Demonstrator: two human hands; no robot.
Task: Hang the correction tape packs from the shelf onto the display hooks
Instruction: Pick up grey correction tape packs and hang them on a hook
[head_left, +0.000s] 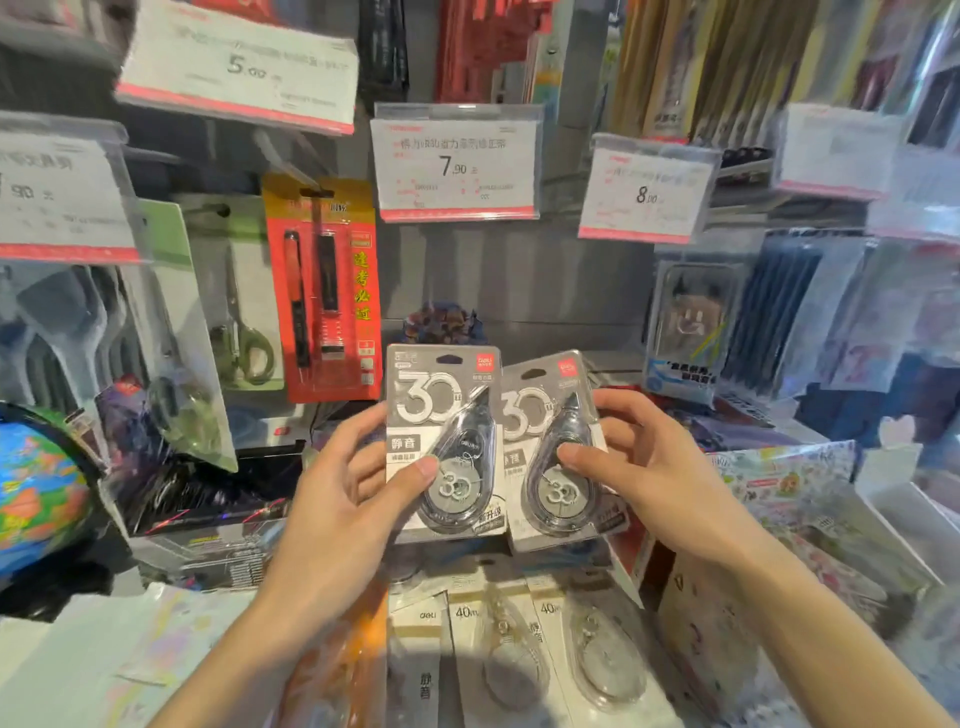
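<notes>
Two grey correction tape packs marked "30" are held up side by side in front of the display wall. My left hand (358, 478) grips the left pack (444, 395), thumb pressed on its clear blister. My right hand (639, 467) grips the right pack (540, 415), which tilts slightly right and sits partly behind the left one. Above them hangs a price tag reading 7.90 (456, 163); the hook behind it is hidden. More correction tape packs marked "40" (498, 644) lie flat on the shelf below my hands.
A red pen pack (322, 291) and scissors (244, 332) hang to the left. A globe (36, 488) sits at the far left. Another price tag, 8.00 (644, 195), and bagged stationery (789, 322) hang on the right. Patterned boxes (789, 483) crowd the right shelf.
</notes>
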